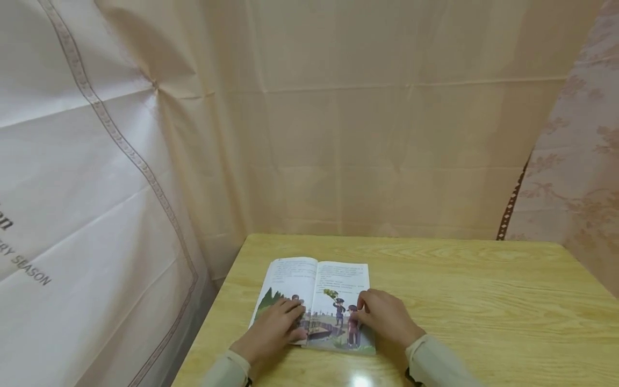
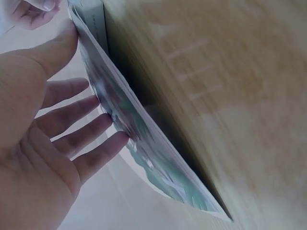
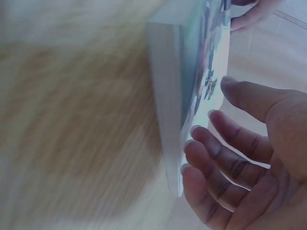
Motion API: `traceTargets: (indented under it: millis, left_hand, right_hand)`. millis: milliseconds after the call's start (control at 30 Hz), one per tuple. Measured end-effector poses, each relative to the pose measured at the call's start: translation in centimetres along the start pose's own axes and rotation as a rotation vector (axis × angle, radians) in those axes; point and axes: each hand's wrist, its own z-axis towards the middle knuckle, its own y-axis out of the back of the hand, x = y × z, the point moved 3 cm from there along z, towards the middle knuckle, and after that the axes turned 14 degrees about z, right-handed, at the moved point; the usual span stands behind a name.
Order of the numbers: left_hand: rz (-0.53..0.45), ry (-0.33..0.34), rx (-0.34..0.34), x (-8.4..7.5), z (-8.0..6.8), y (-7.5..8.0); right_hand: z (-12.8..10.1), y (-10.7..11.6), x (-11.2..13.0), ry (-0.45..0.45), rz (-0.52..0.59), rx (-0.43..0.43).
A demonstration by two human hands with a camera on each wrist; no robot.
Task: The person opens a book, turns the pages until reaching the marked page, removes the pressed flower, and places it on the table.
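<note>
Head view: open picture book (image 1: 316, 301) is laid flat near the wooden table's (image 1: 483, 301) left front | left hand (image 1: 273, 330) and right hand (image 1: 387, 317) are rested on its pages, fingers straight | beige cloth (image 1: 387, 134) is hung behind the table | wrist views are blurred | bare wood is seen right of the book.

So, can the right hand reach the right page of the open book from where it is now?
Probably yes: the right hand already rests with straight fingers on the right page of the picture book, with nothing between them.
</note>
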Motion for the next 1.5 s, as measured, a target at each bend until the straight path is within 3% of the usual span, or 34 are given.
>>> traceTargets:
  millis: [267, 567, 1100, 1500]
  left_hand:
    - [-0.060, 0.027, 0.016, 1.0, -0.1, -0.3]
    - [-0.082, 0.038, 0.044, 1.3, 0.1, -0.6]
    - [-0.096, 0.034, 0.059, 1.3, 0.2, -0.7]
    - [-0.074, 0.031, 0.069, 1.3, 0.0, -0.9]
  right_hand:
    - [1.9, -1.3, 0.5, -0.048, 0.042, 0.069]
    - [2.7, -2.0, 0.8, -0.073, 0.064, 0.091]
    - [3.5, -2.5, 1.4, -0.102, 0.032, 0.037]
    - [3.8, -2.9, 1.7, -0.072, -0.012, -0.012]
